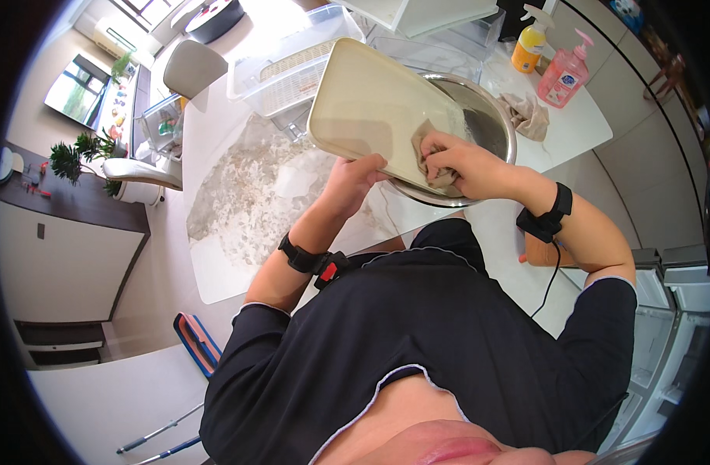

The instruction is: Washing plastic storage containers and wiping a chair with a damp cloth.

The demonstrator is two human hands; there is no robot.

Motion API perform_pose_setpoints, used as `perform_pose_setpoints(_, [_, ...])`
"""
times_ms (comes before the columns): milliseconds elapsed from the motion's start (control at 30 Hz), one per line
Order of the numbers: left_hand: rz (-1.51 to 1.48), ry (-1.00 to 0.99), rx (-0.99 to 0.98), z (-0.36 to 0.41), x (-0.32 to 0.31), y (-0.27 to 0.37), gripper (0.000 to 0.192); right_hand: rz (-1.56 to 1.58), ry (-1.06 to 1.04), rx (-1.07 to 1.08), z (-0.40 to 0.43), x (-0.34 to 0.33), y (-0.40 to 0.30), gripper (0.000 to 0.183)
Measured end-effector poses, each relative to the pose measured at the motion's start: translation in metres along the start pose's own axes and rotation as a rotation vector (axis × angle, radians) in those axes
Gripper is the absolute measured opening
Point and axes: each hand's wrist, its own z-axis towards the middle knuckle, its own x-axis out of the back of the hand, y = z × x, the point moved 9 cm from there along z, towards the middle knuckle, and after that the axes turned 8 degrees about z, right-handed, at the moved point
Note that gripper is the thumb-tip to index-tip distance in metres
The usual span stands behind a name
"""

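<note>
A cream rectangular tray with a low rim is held tilted over a stainless steel basin. My left hand grips the tray's near edge, thumb on top. Bunched in my right hand is a beige cloth, pressed against the tray's inner face near its right end. The tray hides much of the basin's left side. What the basin holds cannot be made out clearly.
Clear plastic bins and a white panelled piece stand at the back of the marble-patterned table. To the right are a crumpled cloth, a yellow spray bottle and a pink pump bottle. A chair stands beyond the left side.
</note>
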Motion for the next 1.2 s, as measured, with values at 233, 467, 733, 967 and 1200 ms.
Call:
perform_pose_setpoints(233, [0.053,0.004,0.05,0.002,-0.003,0.003,0.026,-0.015,-0.101,-0.13,-0.009,0.001,0.026,0.029])
perform_pose_setpoints(467, [0.12,0.025,0.078,0.005,0.003,-0.001,0.029,-0.105,-0.166,-0.278,-0.009,0.0,0.059,0.03])
perform_pose_setpoints(733, [0.282,-0.019,0.097,0.01,0.012,-0.002,0.033,-0.273,-0.001,-0.326,-0.01,0.015,0.086,0.042])
perform_pose_setpoints(967, [0.316,0.006,0.087,0.011,0.013,0.001,0.038,-0.523,0.125,-0.319,-0.008,0.031,0.109,0.048])
perform_pose_setpoints(1200, [0.37,0.074,-0.055,0.003,-0.002,0.038,0.038,-0.367,0.246,-0.192,-0.004,0.045,0.089,0.046])
